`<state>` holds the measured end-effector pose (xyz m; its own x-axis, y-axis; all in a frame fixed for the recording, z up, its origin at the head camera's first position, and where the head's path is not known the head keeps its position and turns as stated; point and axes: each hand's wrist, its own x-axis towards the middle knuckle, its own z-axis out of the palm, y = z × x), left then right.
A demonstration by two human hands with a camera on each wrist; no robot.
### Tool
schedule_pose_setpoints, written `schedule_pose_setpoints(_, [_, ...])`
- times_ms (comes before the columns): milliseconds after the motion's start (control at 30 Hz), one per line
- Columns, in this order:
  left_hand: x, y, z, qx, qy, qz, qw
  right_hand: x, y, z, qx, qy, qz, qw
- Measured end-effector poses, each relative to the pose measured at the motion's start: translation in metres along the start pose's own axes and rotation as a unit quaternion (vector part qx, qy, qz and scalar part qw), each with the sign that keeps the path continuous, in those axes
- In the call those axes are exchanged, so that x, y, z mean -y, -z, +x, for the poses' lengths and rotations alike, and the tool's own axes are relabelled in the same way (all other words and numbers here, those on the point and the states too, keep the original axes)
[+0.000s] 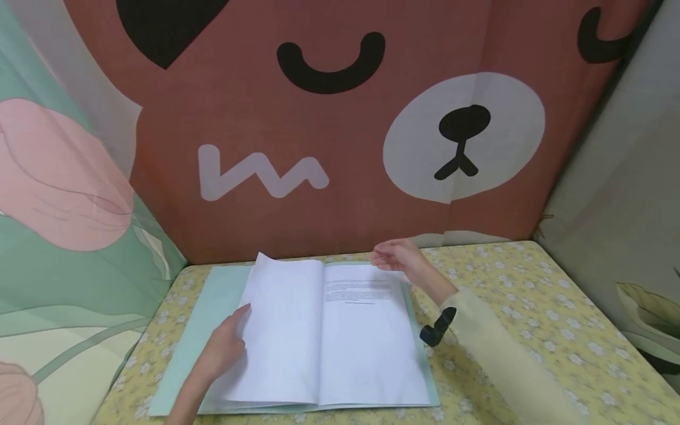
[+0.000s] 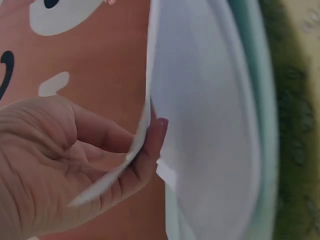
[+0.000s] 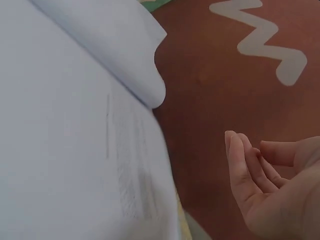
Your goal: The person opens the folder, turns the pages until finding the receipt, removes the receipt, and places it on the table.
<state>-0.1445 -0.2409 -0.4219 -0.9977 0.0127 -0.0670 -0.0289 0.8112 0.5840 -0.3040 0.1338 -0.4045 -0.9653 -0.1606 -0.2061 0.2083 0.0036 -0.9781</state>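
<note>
- A yellow cloth-covered surface with small white flowers (image 1: 531,307) carries everything, backed by a reddish-brown cloth printed with a bear's face (image 1: 239,227).
- A green cloth with pink shapes (image 1: 64,283) hangs at the left, and a grey cloth (image 1: 600,195) at the right.
- On the surface, left of its middle, lies a flat mint-green folder (image 1: 183,348) beneath white paper pages.
- The white left-hand page (image 1: 281,336) bows upward along its outer edge, its top corner lifted; the white right-hand page (image 1: 372,348) lies flat, with a block of small print near its top.
- The right hand (image 1: 395,258) stands in the way of that page's top right corner.
- The left hand (image 1: 224,347) reaches up from the lower edge, pinching the left-hand page's outer edge between thumb and fingers, though blur in the left wrist view makes the exact contact uncertain.
- The right hand is raised, fingers softly bent, thumb apart from them, holding nothing; a pale yellow sleeve (image 1: 499,348) and small black wrist device (image 1: 438,327) follow behind.
</note>
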Motion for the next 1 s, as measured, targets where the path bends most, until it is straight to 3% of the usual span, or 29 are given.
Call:
schedule_pose_setpoints(200, [0.013,-0.012,0.001,0.0,-0.004,0.026,0.9996,-0.025,0.01,0.001,-0.029,0.055,-0.089,0.994])
schedule_pose_setpoints(400, [0.017,-0.02,0.002,0.021,0.0,0.041,0.999,-0.042,0.018,0.0,-0.057,0.107,-0.179,0.976])
schedule_pose_setpoints(500, [0.016,-0.023,0.002,0.039,0.017,0.058,0.9974,-0.048,0.021,0.0,-0.06,0.134,-0.232,0.962])
schedule_pose_setpoints(700, [0.012,-0.028,0.002,0.056,0.043,0.112,0.9912,-0.05,0.024,-0.003,-0.044,0.202,-0.349,0.914])
schedule_pose_setpoints(733, [0.012,-0.029,0.002,0.055,0.038,0.123,0.9902,-0.05,0.024,-0.003,-0.042,0.209,-0.367,0.905])
schedule_pose_setpoints(800, [0.011,-0.031,0.003,0.049,0.02,0.141,0.9886,-0.051,0.023,-0.003,-0.04,0.204,-0.386,0.899])
schedule_pose_setpoints(1000, [0.009,-0.036,0.001,0.04,-0.065,0.155,0.9849,-0.055,0.025,-0.003,-0.033,0.184,-0.408,0.894])
